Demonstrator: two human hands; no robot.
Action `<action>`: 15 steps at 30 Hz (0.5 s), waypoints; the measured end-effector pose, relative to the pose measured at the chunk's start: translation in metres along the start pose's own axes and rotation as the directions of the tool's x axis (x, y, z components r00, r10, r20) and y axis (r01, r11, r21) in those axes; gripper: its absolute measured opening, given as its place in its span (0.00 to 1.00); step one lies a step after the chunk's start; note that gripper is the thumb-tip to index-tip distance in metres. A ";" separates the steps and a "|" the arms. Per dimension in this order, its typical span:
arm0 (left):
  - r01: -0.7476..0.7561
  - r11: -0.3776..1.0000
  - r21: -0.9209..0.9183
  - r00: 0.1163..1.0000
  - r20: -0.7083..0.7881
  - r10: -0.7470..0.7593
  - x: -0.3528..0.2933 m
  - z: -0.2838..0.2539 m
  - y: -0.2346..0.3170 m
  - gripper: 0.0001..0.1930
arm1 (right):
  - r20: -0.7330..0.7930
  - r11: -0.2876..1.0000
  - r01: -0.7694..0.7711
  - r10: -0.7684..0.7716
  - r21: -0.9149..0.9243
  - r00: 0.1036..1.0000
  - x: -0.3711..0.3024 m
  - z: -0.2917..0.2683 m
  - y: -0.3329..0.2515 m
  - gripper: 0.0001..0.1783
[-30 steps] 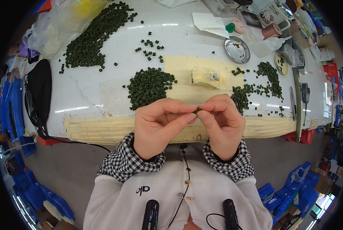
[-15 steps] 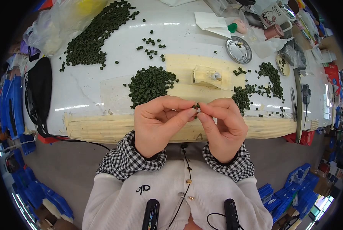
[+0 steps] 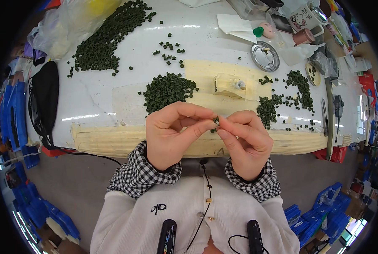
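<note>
A small green piece (image 3: 216, 120) was held up near the front edge of the white counter (image 3: 89, 95), between the two hands. The left hand (image 3: 168, 133) had thumb and forefinger clamped on it from the 9 o'clock side. The fingers of the right hand (image 3: 251, 142) stood at 3 o'clock, close against it — whether they gripped or merely touched, I could not tell. From there, a heap of like pieces (image 3: 168, 92) lay at 10 o'clock, a smaller cluster (image 3: 267, 111) near 3, and a tape-covered block (image 3: 229, 86) at 1, with a round metal lid (image 3: 265, 56) farther out that way.

The piece looked very light and probably fairly stiff, its smallness a likelier trouble than its weight. A hard squeeze might have made it skid or spin — so a gentle fingertip pinch across opposite sides of the rim seemed the best hold.
</note>
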State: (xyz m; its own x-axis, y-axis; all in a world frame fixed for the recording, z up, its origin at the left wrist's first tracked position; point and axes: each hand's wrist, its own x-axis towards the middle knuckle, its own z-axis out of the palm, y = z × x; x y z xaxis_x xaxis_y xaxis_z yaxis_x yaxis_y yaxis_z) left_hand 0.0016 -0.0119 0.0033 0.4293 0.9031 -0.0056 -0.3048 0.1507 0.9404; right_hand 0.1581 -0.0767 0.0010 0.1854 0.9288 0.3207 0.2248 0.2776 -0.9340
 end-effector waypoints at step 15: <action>-0.110 0.987 0.115 0.986 0.138 0.094 0.003 -0.011 -0.009 0.10 | 0.058 0.994 0.101 -0.099 -0.032 0.993 0.003 -0.006 0.005 0.16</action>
State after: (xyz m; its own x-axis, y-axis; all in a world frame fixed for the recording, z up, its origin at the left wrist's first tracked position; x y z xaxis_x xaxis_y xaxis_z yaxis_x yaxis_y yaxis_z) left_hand -0.0036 -0.0062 -0.0086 0.5121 0.8491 0.1294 -0.2502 0.0033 0.9682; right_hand 0.1658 -0.0742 -0.0014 0.1066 0.9092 0.4024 0.2729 0.3624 -0.8912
